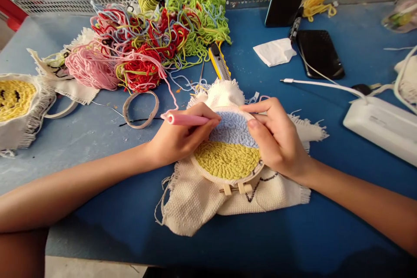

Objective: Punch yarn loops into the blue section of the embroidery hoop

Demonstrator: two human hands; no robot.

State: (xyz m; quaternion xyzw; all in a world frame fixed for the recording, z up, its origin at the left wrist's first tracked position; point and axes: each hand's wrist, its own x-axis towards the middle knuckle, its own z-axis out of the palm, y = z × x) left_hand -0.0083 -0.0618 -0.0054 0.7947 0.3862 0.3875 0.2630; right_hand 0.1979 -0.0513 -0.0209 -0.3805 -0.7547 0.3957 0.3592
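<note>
My left hand (pixel 182 137) is closed around a pink punch needle (pixel 187 119), its tip end at the upper left of the embroidery hoop (pixel 210 177). Pink yarn (pixel 171 91) trails from the back end of the tool toward the yarn pile. Inside the hoop, loops of light blue fill the upper part and yellow-green loops (pixel 228 159) the lower part. My right hand (pixel 276 139) grips the hoop's right rim, thumb on top. Cream fabric (pixel 195 200) with frayed edges spreads out around the hoop, and its wooden screw clamp (pixel 236 189) points toward me.
A tangled heap of colored yarn (pixel 156 30) lies at the back left. Behind the hoop is a yellow box cutter (pixel 219 61). A loose ring (pixel 141 110) lies left of my left hand. To the right are a black phone (pixel 320 54) and a white power strip (pixel 384 124).
</note>
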